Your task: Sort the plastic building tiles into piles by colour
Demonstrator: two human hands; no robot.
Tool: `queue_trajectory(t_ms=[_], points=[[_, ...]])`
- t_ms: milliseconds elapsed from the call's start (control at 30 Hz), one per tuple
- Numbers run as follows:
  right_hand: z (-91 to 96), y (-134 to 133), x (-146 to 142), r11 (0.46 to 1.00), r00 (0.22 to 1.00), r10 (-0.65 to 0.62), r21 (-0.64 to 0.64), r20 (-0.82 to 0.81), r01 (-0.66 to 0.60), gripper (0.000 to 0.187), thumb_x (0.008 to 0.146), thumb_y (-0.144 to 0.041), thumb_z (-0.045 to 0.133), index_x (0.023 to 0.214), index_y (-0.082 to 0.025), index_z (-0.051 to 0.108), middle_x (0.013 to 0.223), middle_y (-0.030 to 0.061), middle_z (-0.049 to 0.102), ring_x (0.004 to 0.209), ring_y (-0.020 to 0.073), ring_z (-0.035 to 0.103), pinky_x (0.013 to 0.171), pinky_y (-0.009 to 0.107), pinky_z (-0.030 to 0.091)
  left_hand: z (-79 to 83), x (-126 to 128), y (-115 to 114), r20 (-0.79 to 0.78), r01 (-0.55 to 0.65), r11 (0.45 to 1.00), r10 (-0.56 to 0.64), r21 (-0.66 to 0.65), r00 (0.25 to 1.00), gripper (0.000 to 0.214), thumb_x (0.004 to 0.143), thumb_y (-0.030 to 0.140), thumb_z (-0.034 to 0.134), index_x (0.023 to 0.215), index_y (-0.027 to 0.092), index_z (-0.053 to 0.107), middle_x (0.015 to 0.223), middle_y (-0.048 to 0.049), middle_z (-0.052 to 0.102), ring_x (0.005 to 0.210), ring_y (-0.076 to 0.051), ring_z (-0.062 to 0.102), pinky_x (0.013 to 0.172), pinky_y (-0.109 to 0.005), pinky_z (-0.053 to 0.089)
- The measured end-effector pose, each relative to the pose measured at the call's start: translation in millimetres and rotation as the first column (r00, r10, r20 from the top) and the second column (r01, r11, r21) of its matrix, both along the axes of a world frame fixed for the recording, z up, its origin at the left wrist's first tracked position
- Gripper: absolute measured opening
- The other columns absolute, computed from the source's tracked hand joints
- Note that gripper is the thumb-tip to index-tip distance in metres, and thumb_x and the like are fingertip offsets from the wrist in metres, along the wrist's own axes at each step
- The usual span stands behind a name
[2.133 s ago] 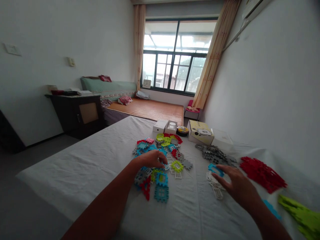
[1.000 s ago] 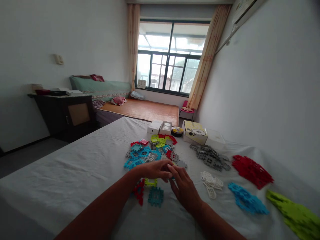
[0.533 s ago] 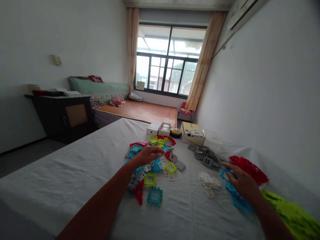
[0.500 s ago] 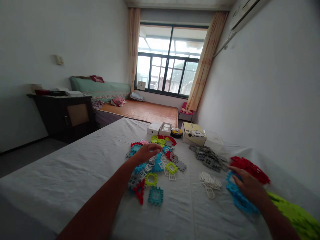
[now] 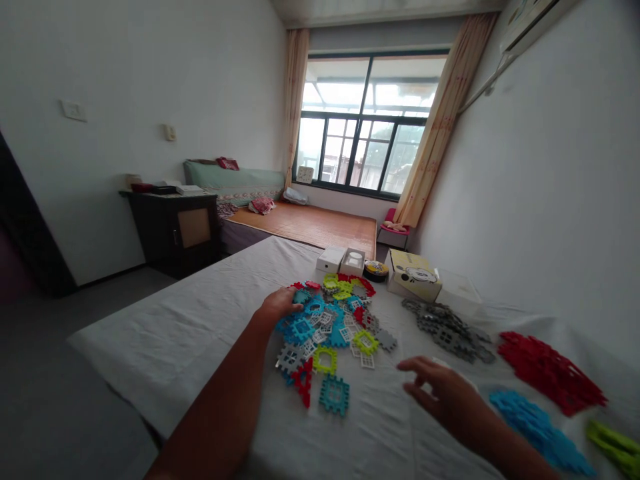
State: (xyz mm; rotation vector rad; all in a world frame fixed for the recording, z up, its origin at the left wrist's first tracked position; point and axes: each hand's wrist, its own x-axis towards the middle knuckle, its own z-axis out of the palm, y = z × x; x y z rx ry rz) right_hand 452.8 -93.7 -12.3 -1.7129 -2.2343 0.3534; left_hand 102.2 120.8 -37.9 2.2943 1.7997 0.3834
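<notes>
My left hand (image 5: 280, 306) is at the left side of a mixed pile of interlocking plastic building pieces (image 5: 320, 327), its fingers and thumb closed around the edge of a teal piece (image 5: 301, 296). Blue, grey, white, red and lime pieces lie jumbled in that pile. Below it sits a square teal piece (image 5: 335, 395) on its own. My right hand (image 5: 437, 387) hovers over the cloth right of the pile, fingers apart, holding nothing. It mostly hides the white pieces beneath it. Blue pieces (image 5: 537, 427) form a stack to its right.
Grey pieces (image 5: 450, 330), red pieces (image 5: 550, 370) and lime pieces (image 5: 615, 447) are grouped on the right. Along the back stand white boxes (image 5: 330, 259), a round black tin (image 5: 375, 270), a yellow box (image 5: 414, 275) and a clear container (image 5: 459, 292). A white cloth (image 5: 200, 333) covers the table.
My right hand has left the blue stack and moved left toward the mixed pile. My left hand has shifted from above the pile to its left side. The view has turned left.
</notes>
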Motion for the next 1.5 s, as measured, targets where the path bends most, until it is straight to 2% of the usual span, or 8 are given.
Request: queue_trajectory(t_ms=[233, 433, 633, 767, 867, 1133, 1300, 1500], points=[[-18.4, 19.9, -112.7, 0.951, 0.951, 0.307, 0.004, 0.035, -0.308, 0.053, 0.071, -0.033, 0.071, 0.121, -0.027, 0.057, 0.124, 0.0053, 0.06, 0.112, 0.0255, 0.055, 0.097, 0.036, 0.044, -11.2, 12.9, 6.0, 0.201, 0.048, 0.994, -0.066, 0.095, 0.977, 0.044, 0.073, 0.018, 0.063, 0.116, 0.019, 0.062, 0.097, -0.0056, 0.071, 0.089, -0.02, 0.065, 0.078, -0.024, 0.046], [-26.3, 64.0, -110.3, 0.953, 0.991, 0.091, 0.28, 0.097, -0.115, 0.036, 0.086, -0.018, 0.052, 0.121, -0.022, 0.056, 0.136, 0.0079, 0.05, 0.122, 0.0248, 0.049, 0.101, 0.041, 0.043, -7.7, 11.3, 10.0, 0.406, -0.033, 0.989, -0.028, 0.142, 0.913, 0.033, 0.074, 0.018, 0.06, 0.105, 0.014, 0.067, 0.086, -0.0056, 0.073, 0.078, -0.017, 0.066, 0.071, -0.024, 0.049], [-24.5, 46.4, -98.2, 0.936, 0.993, 0.11, 0.33, 0.051, -0.121, 0.034, 0.086, -0.018, 0.049, 0.118, -0.027, 0.057, 0.128, 0.0053, 0.057, 0.113, 0.0223, 0.057, 0.093, 0.038, 0.05, 11.1, 15.9, 3.6, 0.568, -0.006, 0.981, -0.107, 0.194, 0.816, 0.028, 0.074, 0.031, 0.062, 0.096, 0.016, 0.07, 0.09, -0.0045, 0.073, 0.08, -0.017, 0.066, 0.07, -0.024, 0.051], [-31.8, 44.3, -88.8, 0.947, 0.983, 0.144, 0.306, -0.117, -0.102, 0.03, 0.088, -0.02, 0.047, 0.116, -0.027, 0.057, 0.122, 0.0049, 0.06, 0.099, 0.0189, 0.063, 0.087, 0.036, 0.053, 25.0, 30.4, -11.3, 0.771, 0.174, 0.976, -0.211, 0.132, 0.601, 0.034, 0.075, 0.038, 0.063, 0.098, 0.013, 0.068, 0.085, -0.0059, 0.071, 0.072, -0.016, 0.064, 0.063, -0.024, 0.051], [-40.5, 53.0, -82.2, 0.937, 0.94, 0.137, 0.347, -0.314, -0.021, 0.04, 0.088, -0.025, 0.05, 0.127, -0.027, 0.047, 0.134, 0.0082, 0.05, 0.093, 0.017, 0.063, 0.081, 0.035, 0.055, 28.1, 49.0, -27.9, 0.881, 0.45, 0.893, -0.231, 0.022, 0.414, 0.036, 0.072, 0.038, 0.07, 0.096, 0.012, 0.067, 0.083, -0.0044, 0.068, 0.068, -0.013, 0.061, 0.06, -0.023, 0.05], [-38.7, 51.6, -74.7, 0.951, 0.875, 0.209, 0.301, -0.437, -0.076, 0.049, 0.077, -0.025, 0.066, 0.123, -0.026, 0.052, 0.126, 0.0074, 0.055, 0.095, 0.0178, 0.06, 0.075, 0.031, 0.056, 15.7, 87.8, -53.9, 0.902, 0.781, 0.617, -0.276, -0.098, 0.331, 0.031, 0.071, 0.036, 0.075, 0.086, 0.011, 0.065, 0.074, -0.0018, 0.063, 0.065, -0.009, 0.056, 0.062, -0.021, 0.047], [-8.5, 46.8, -31.7, 0.935, 0.969, 0.052, 0.353, -0.24, 0.037, 0.042, 0.078, -0.034, 0.064, 0.118, -0.022, 0.058, 0.116, 0.009, 0.062, 0.11, 0.0235, 0.055, 0.096, 0.041, 0.045, 8.6, 87.6, -46.2, 0.867, 0.727, 0.671, -0.267, -0.146, 0.42, 0.035, 0.077, 0.043, 0.068, 0.095, 0.014, 0.066, 0.084, -0.0038, 0.066, 0.076, -0.014, 0.06, 0.07, -0.026, 0.05], [-3.8, 11.4, 118.3, 0.83, 0.876, -0.482, 0.313, -0.013, 0.462, 0.05, 0.08, -0.048, 0.053, 0.121, -0.02, 0.058, 0.12, 0.012, 0.062, 0.111, 0.0287, 0.056, 0.095, 0.042, 0.043, 5.0, 83.0, -35.0, 0.827, 0.645, 0.756, -0.291, -0.109, 0.482, 0.036, 0.075, 0.046, 0.066, 0.094, 0.014, 0.067, 0.082, -0.0039, 0.067, 0.078, -0.015, 0.062, 0.068, -0.025, 0.051]])
